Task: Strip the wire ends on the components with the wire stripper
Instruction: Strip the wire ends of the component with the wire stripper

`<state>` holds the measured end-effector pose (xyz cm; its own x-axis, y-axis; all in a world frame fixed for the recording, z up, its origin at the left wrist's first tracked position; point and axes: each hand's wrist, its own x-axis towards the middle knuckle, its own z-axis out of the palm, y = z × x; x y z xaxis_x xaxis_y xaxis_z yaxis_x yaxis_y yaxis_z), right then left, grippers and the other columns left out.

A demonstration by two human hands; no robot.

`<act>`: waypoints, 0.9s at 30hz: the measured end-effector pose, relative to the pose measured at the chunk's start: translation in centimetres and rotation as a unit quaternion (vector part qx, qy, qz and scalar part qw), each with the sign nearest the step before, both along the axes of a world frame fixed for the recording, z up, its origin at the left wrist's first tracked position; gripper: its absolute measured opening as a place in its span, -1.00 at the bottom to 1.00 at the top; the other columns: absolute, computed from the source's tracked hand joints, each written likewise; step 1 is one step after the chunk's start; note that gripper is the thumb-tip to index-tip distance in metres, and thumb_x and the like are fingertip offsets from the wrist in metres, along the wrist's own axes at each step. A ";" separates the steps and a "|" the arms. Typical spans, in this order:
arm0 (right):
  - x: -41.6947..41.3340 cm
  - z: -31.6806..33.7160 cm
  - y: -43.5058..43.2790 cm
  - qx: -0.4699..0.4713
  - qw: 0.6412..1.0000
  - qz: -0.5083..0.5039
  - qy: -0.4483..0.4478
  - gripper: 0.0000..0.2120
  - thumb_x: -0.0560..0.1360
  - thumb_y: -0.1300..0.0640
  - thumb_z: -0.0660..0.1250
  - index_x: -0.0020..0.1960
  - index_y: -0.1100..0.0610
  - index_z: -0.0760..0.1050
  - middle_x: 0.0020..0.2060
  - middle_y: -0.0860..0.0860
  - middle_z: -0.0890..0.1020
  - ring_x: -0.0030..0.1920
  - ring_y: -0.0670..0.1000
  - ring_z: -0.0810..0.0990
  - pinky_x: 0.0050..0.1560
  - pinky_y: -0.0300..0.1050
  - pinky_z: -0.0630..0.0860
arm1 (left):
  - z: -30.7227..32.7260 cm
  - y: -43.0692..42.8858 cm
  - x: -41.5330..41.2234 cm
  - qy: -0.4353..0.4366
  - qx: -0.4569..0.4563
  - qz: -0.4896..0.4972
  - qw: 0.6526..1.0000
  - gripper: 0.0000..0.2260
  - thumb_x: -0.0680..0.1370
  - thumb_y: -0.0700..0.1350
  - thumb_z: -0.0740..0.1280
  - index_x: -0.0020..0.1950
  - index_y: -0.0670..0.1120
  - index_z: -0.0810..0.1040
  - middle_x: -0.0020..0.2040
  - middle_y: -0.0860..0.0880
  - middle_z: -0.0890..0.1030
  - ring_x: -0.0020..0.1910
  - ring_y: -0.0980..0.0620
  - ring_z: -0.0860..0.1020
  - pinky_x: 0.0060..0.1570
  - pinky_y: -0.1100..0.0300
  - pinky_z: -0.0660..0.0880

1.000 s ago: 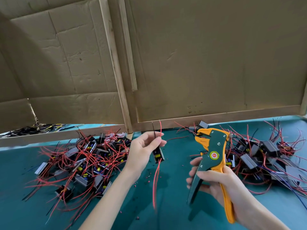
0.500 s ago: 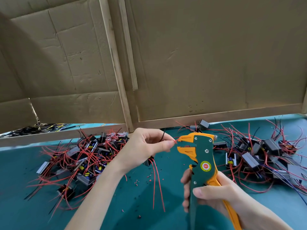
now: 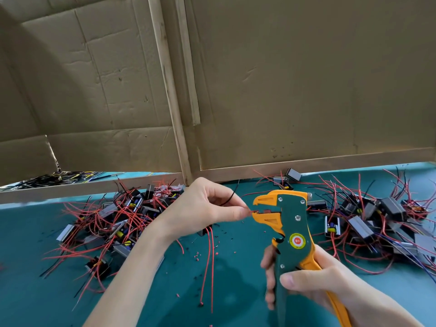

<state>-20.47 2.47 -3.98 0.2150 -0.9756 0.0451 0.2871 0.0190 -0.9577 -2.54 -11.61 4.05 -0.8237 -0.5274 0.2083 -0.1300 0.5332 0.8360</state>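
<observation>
My left hand (image 3: 207, 208) pinches a red wire end between thumb and forefinger and feeds it into the jaws of the wire stripper (image 3: 286, 223). A black wire (image 3: 230, 198) loops out above my fingers. The component itself is mostly hidden under my left hand, and its long red wires (image 3: 208, 263) hang down over the mat. My right hand (image 3: 313, 283) grips the green and orange handles of the stripper, holding it upright with the jaws pointing left.
A pile of components with red wires (image 3: 118, 223) lies left on the teal mat (image 3: 236, 291). Another pile (image 3: 377, 220) lies right. Bits of cut insulation (image 3: 197, 256) dot the mat. Cardboard panels (image 3: 283, 79) on a wooden frame wall off the back.
The stripper swung from beside the right pile to upright at centre. My left hand turned the component down and brought the red wire end into the stripper's jaws.
</observation>
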 end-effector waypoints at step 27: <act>2.2 0.2 0.7 0.029 0.983 -0.171 0.057 -0.60 0.09 -0.04 0.57 -0.42 0.22 0.45 -0.52 0.23 0.44 -0.60 0.09 0.44 -0.51 -0.18 0.41 | -1.2 -0.7 -0.4 0.081 0.153 -0.040 0.984 -0.81 0.61 -0.01 0.17 -0.17 -0.03 0.42 -0.31 -0.01 0.48 -0.36 0.09 0.30 -0.26 0.36 0.31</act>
